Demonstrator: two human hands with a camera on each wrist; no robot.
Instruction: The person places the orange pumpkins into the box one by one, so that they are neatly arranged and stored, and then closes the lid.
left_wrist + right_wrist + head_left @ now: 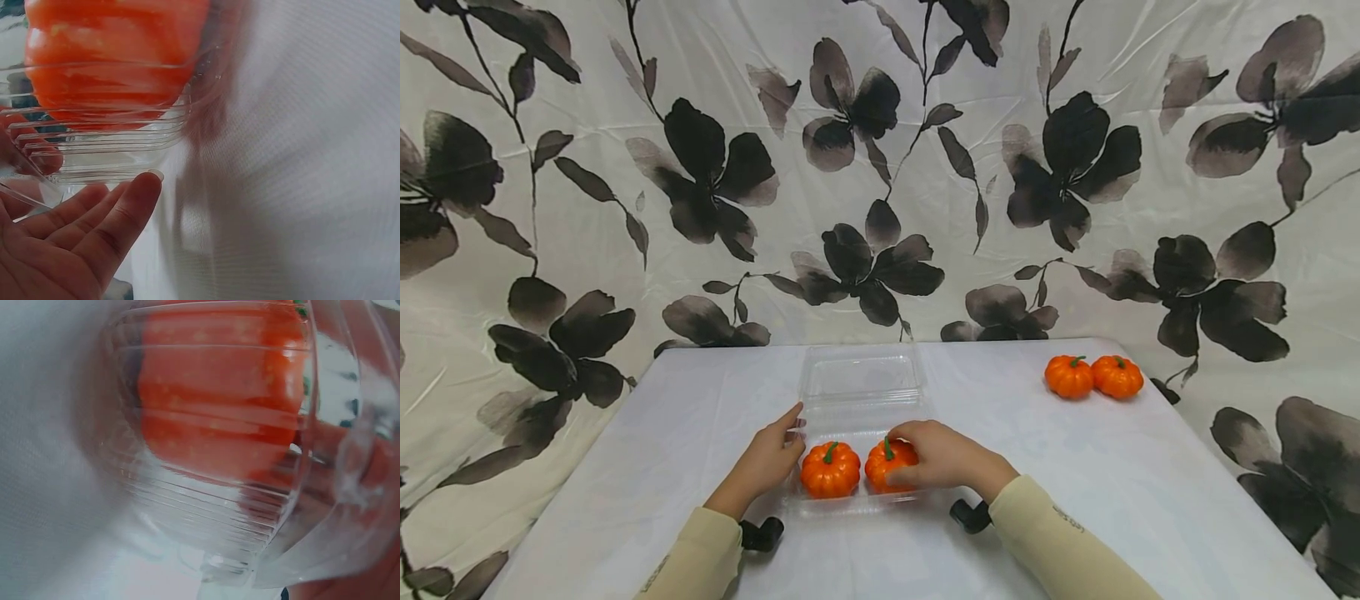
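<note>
A clear plastic clamshell box (820, 505) lies open on the table, its lid (859, 377) folded back on the far side. Two small orange pumpkins with green stems sit side by side in its near half. My right hand (943, 454) grips the right pumpkin (880, 467), fingers over its far side and thumb at its near side. At the box's left wall is my left hand (767, 458), its fingers fairly straight by the ribbed plastic, close to the left pumpkin (831, 471). In the right wrist view, the clear wall (206, 494) covers much of the right hand.
Two more orange pumpkins stand together near the table's far right corner, a left one (1069, 377) and a right one (1117, 377). White cloth covers the table (1037, 517). A curtain with dark flowers (970, 275) hangs behind it.
</note>
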